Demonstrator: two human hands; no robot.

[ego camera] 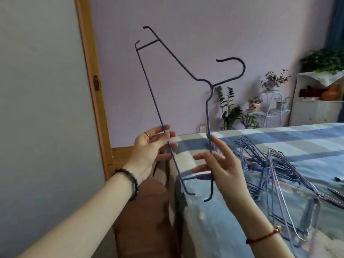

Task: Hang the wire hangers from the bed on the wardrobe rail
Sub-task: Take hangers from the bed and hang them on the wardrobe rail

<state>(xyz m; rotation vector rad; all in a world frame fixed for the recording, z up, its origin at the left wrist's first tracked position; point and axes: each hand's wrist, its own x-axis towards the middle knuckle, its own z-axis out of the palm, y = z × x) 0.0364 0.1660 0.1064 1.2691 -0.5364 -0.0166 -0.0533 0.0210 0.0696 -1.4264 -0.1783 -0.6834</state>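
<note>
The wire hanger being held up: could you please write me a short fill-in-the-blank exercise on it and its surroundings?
1. The left hand and right hand hold up a wire hanger coloured ____.
2. The other hangers lie piled on the ____.
3. The dark beaded bracelet is on the ____ wrist.
Missing words: blue; bed; left.
</note>
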